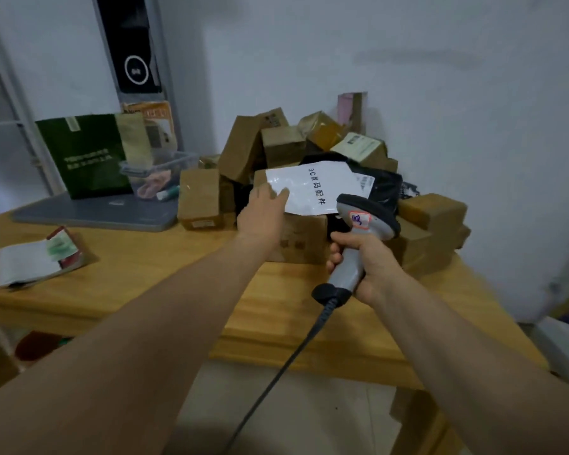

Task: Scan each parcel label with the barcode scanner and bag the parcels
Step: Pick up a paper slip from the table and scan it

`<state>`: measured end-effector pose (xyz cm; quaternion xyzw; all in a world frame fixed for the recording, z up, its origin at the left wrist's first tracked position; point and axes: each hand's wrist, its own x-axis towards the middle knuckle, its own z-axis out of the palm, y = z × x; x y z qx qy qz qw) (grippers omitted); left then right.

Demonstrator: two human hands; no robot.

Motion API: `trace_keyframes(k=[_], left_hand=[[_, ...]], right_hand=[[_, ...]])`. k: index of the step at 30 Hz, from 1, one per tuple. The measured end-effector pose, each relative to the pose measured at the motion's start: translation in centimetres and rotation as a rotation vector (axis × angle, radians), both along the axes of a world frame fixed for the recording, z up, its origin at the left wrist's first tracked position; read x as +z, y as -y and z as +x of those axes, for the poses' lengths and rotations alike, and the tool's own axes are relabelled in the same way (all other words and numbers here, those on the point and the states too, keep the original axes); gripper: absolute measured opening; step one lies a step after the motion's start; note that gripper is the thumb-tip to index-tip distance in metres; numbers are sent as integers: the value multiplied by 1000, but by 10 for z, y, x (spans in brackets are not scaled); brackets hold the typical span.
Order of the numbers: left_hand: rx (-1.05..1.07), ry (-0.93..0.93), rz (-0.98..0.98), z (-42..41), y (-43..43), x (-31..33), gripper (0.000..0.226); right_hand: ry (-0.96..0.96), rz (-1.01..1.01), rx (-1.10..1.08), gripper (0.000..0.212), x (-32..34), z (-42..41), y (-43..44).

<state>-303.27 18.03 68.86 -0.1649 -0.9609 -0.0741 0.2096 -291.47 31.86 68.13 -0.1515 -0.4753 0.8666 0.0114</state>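
1. Two bare forearms reach out over the near edge of the table (145,257), with a dark cable (276,372) trailing back from the scanner's base towards the camera.
2. The right hand (372,267) is wrapped round the handle of the barcode scanner (372,211), its head aimed forward at the pile, probably ready for the next label.
3. The left hand (260,213) pinches the near corner of a white mailer (312,188), thumb on top. It holds the mailer raised and tilted above a brown box, seemingly to present it to the scanner. Only the printed face shows, so I cannot tell where its barcode label sits.
4. The parcels fill the table's far right corner against the wall, apparently awaiting scanning.
5. Counted: one scanner, one white mailer and at least one black plastic parcel (381,185) behind it. The cardboard boxes (276,146) number roughly a dozen, and some are hidden.
6. To the left stand one green paper bag (83,156) and one clear plastic tub (155,172), on one grey laptop (96,215). Whether the green bag is meant for bagging is unclear.
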Motion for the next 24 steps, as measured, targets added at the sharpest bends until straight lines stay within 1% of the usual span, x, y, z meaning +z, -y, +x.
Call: trace_keyframes(k=[3, 4, 6, 7, 8, 10, 12, 14, 17, 18, 20, 24], left_hand=[[16, -53, -242, -24, -7, 4, 74], [22, -65, -303, -30, -9, 4, 69], [38, -89, -395, -41, -12, 3, 53], [48, -93, -407, -45, -11, 3, 44], [47, -83, -377, -49, -9, 3, 38], [0, -42, -215, -51, -6, 6, 34], [-62, -29, 27, -45, -3, 14, 29], [-79, 6, 363, -36, -1, 27, 25], [-109, 170, 941, -21, 6, 50, 20], [-102, 194, 1073, -17, 12, 58, 15], [-64, 172, 1163, -6, 29, 72, 2], [-27, 176, 1303, 17, 71, 88, 10]], right_hand=[[-3, -10, 11, 13, -7, -4, -11], [-5, -18, 15, 13, -9, -5, -13], [-13, -30, 21, 12, -12, -6, -17], [-20, -35, 24, 12, -13, -5, -18], [-27, -39, 27, 12, -13, -5, -19], [-40, -31, 30, 9, -14, -3, -18], [-48, -16, 33, 7, -13, 0, -14], [-60, 4, 45, 8, -13, 5, -9], [-71, 55, 82, 10, -10, 19, 3], [-81, 69, 101, 11, -10, 24, 8], [-107, 89, 130, 11, -9, 32, 18], [-142, 95, 180, 11, -6, 46, 44]])
